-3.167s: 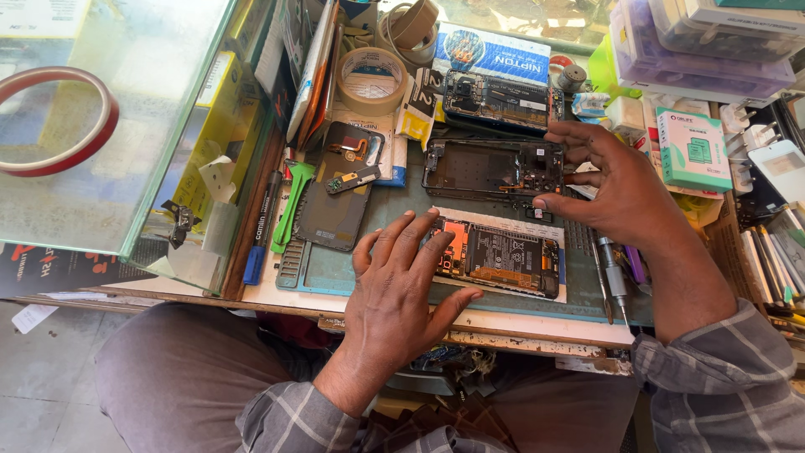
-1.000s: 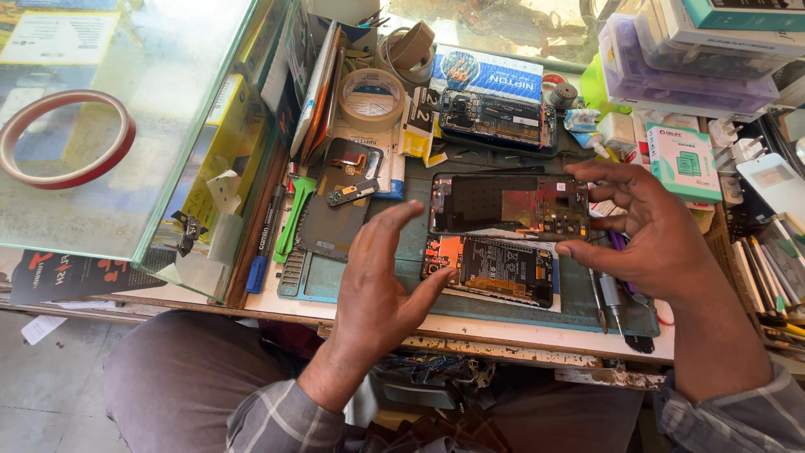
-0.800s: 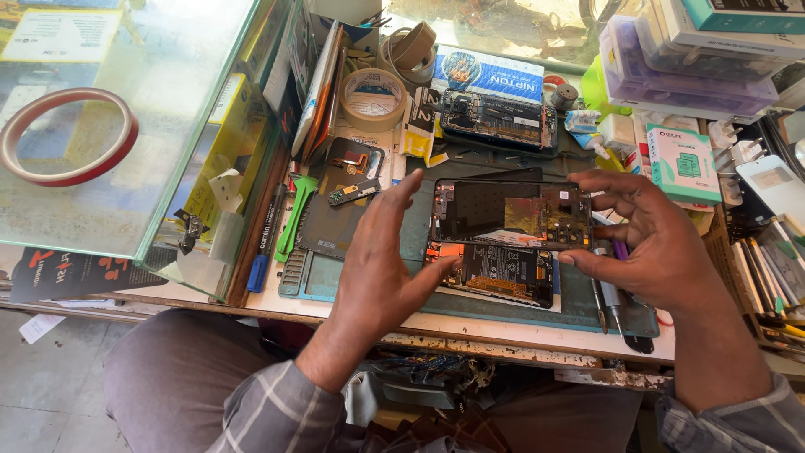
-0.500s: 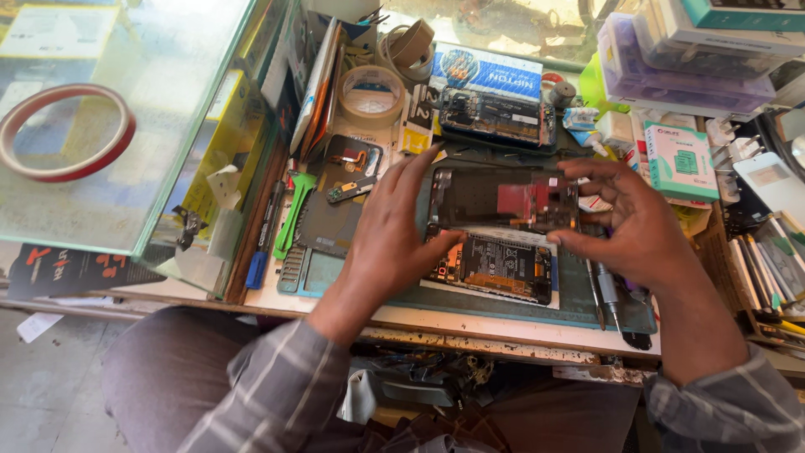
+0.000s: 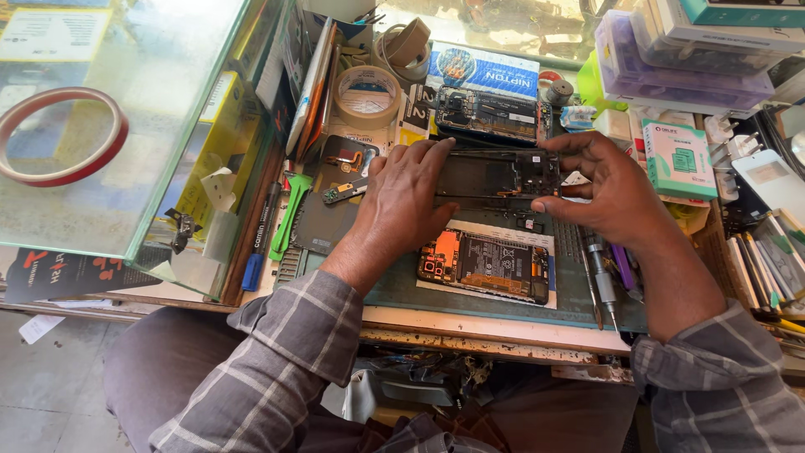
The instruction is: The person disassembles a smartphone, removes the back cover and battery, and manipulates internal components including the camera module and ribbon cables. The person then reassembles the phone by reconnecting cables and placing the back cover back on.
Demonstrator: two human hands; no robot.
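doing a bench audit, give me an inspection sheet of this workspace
surface: green mat on a crowded bench.
job's things: open phone frame held above the mat at both ends; second open phone lies flat on white paper nearer the person.
clutter: tape roll, green pry tool, screwdriver, third open phone, plastic boxes.
grippers: left hand and right hand both grip the frame.
cables: nothing seen.
surroundings: glass case with a red tape ring on top.
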